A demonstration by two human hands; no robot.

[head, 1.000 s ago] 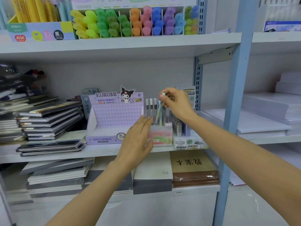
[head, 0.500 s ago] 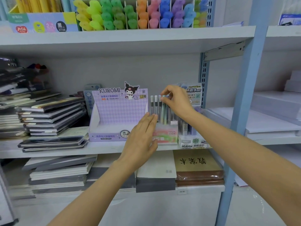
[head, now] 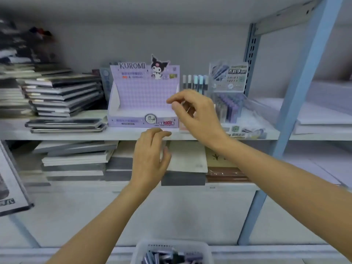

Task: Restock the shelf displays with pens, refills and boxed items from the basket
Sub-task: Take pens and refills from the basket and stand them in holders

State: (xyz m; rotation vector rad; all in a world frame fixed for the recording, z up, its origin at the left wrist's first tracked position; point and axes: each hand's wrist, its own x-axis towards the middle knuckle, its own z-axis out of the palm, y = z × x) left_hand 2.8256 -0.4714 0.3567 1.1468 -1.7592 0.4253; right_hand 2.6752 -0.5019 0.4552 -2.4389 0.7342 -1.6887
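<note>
Several upright pens (head: pixel 195 82) with white and pale blue caps stand in a small display on the middle shelf, its front hidden behind my right hand. My right hand (head: pixel 198 115) hovers in front of them, fingers curled and apart, holding nothing. My left hand (head: pixel 151 157) hangs lower, in front of the shelf edge (head: pixel 76 135), fingers loose and empty. An empty purple KUROMI display box (head: pixel 142 98) sits left of the pens. A white basket (head: pixel 171 251) with purple boxed items shows at the bottom edge.
A clear display of purple refills (head: pixel 229 105) stands right of the pens. Stacked notebooks (head: pixel 61 96) fill the shelf's left side, more stacks (head: pixel 76 159) lie on the shelf below. A blue upright post (head: pixel 297 103) rises at the right.
My right hand let go of the pale blue pen, which now stands among the others, and drew back. My left hand dropped from the pen display. The view tilted down, showing the basket.
</note>
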